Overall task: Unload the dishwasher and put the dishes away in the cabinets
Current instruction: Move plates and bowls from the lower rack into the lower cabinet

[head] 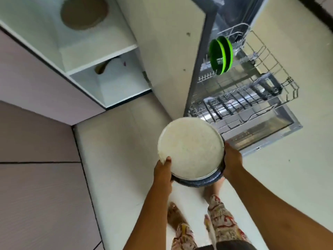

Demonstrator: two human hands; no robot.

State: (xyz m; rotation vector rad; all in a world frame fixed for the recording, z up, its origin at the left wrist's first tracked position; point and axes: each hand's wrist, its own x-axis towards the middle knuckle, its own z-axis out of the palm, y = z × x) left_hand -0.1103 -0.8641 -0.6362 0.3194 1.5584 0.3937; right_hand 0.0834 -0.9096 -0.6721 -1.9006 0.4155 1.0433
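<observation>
Now, hands: left hand (163, 170) and right hand (232, 161) grip opposite rims of one stack, the left thumb over the top edge.
Stack: white plate (191, 148) lies face up on a dark blue dish (196, 183), held level above the floor (126, 141); it is round, so no long axis.
Key relation: open cabinet (100, 51) lies ahead and left of the stack, and the left hand is nearer it.
Dishwasher rack (252, 98): ahead and right, pulled out.
Cabinet: brown plate (83, 12) on the upper shelf; lower shelf contents unclear.
Left to unload: green plates (221, 55), upright in the rack.
Room: pale tiled floor.
</observation>
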